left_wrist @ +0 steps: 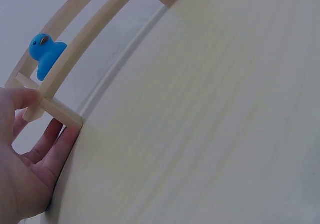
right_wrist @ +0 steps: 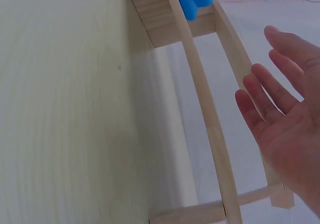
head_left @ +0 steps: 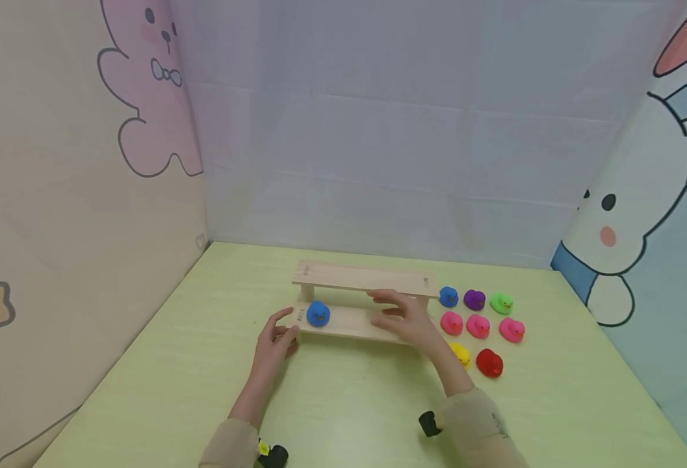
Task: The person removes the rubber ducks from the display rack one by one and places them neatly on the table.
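A two-tier wooden shelf (head_left: 346, 322) stands mid-table, its upper board (head_left: 366, 277) set behind the lower one. One blue rubber duck (head_left: 318, 314) sits near the left end of the lower board; both wrist views show it too. My left hand (head_left: 272, 348) grips the shelf's left end. In the left wrist view, the thumb of that hand (left_wrist: 27, 171) presses by the board's end while the fingers curl around the wooden support. Over the right part of the lower board, my right hand (head_left: 404, 318) hovers with fingers spread and an empty palm (right_wrist: 295, 129).
Right of the shelf, rubber ducks stand in rows: blue (head_left: 448, 297), purple (head_left: 474, 299) and green (head_left: 502, 303) at the back, pink ones (head_left: 478, 326) in the middle, yellow (head_left: 461, 355) and red (head_left: 489, 363) in front. Cloth walls (head_left: 378, 162) border the table (head_left: 343, 403).
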The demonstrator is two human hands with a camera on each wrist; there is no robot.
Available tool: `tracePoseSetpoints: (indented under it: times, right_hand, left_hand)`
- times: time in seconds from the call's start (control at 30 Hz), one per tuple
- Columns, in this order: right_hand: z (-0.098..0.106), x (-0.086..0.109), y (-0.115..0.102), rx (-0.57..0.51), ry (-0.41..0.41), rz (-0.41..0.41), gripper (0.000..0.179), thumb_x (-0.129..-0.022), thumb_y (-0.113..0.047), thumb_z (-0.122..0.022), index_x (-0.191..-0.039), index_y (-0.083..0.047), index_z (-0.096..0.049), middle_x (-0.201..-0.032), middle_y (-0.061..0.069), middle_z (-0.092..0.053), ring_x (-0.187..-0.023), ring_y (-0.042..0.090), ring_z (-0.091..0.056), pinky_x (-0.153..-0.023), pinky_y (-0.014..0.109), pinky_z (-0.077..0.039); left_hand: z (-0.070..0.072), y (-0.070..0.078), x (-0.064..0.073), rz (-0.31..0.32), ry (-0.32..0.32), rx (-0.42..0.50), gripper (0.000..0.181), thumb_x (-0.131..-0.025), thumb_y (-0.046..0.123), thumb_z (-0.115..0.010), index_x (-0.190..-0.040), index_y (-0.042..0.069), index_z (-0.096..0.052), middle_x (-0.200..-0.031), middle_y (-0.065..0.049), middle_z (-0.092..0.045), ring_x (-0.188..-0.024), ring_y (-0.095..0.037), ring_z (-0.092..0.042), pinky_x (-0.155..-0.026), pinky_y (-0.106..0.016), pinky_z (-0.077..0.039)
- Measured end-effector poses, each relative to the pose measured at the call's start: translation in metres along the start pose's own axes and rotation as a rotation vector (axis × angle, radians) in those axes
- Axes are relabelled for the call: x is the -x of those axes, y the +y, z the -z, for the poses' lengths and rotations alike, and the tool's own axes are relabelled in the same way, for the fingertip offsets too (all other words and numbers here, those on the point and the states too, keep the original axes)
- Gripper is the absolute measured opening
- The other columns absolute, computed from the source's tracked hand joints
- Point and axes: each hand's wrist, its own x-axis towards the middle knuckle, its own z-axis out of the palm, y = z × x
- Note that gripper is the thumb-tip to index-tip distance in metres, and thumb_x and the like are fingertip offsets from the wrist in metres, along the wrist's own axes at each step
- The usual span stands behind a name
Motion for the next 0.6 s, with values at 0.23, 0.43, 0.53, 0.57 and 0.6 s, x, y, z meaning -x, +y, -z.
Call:
tracePoseSetpoints:
  times: [0.23,0.43,0.53,0.57,0.6]
  right_hand:
    - [-0.03,-0.017,0.0,-0.027,-0.032,0.01,0.049,-0.091,-0.016,-0.071,-0.139,-0.014,-0.057,-0.142,0.011,-0.057,-0.13,0.037,-0.053,-0.107,0.052,-0.047]
    - [-0.052,-0.031,0.002,-0.023,-0.057,0.005,0.05,-0.093,-0.016,-0.069,-0.14,-0.016,-0.055,-0.144,0.006,-0.056,-0.132,0.032,-0.053,-0.107,0.047,-0.048]
    - [-0.062,-0.037,0.005,-0.031,-0.071,0.009,0.049,-0.093,-0.016,-0.068,-0.141,-0.014,-0.055,-0.144,0.006,-0.055,-0.132,0.031,-0.053,-0.107,0.047,-0.048]
    - [-0.065,-0.04,0.006,-0.034,-0.078,0.012,0.049,-0.094,-0.016,-0.068,-0.141,-0.013,-0.054,-0.145,0.007,-0.055,-0.132,0.031,-0.053,-0.107,0.048,-0.047]
    - [-0.068,-0.042,0.007,-0.041,-0.084,0.011,0.049,-0.094,-0.017,-0.068,-0.141,-0.012,-0.054,-0.145,0.008,-0.055,-0.132,0.031,-0.054,-0.108,0.049,-0.047]
  left_hand:
    - [-0.001,0.0,0.0,0.008,0.007,-0.001,0.046,-0.098,0.016,-0.06,-0.141,0.028,-0.051,-0.101,-0.007,-0.059,-0.088,-0.013,-0.064,-0.079,-0.027,-0.059]
    - [-0.001,0.002,0.001,0.003,0.007,0.002,0.046,-0.098,0.016,-0.06,-0.142,0.027,-0.05,-0.1,-0.007,-0.059,-0.088,-0.014,-0.064,-0.078,-0.026,-0.059]
    - [-0.001,0.002,0.002,-0.002,0.007,0.008,0.046,-0.098,0.016,-0.06,-0.142,0.025,-0.05,-0.099,-0.007,-0.059,-0.088,-0.015,-0.065,-0.077,-0.026,-0.059]
    - [0.0,0.002,0.002,-0.005,0.006,0.011,0.046,-0.098,0.016,-0.059,-0.142,0.025,-0.05,-0.099,-0.008,-0.059,-0.087,-0.015,-0.065,-0.077,-0.026,-0.059]
    - [0.0,0.001,0.002,-0.01,0.005,0.01,0.046,-0.098,0.016,-0.059,-0.142,0.024,-0.05,-0.099,-0.008,-0.059,-0.087,-0.015,-0.065,-0.077,-0.027,-0.06]
